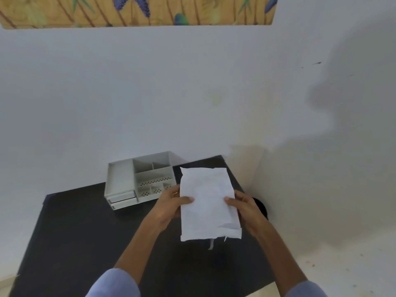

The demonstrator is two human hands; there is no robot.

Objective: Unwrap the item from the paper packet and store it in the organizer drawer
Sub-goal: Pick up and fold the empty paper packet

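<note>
I hold a white, creased paper packet (209,203) upright above the dark table (85,243). My left hand (171,203) grips its left edge, thumb across the front. My right hand (244,209) grips the right edge the same way. A thin strip hangs from the packet's bottom edge. What is inside the packet is hidden. The white organizer (137,181) stands behind and to the left, against the wall, with open top compartments and two drawers (123,199) at its front left, both closed.
The dark table fills the lower middle and meets a pale wall at the back. A round black object (262,207) lies partly hidden behind my right hand, near the table's right edge. Pale floor shows on the right.
</note>
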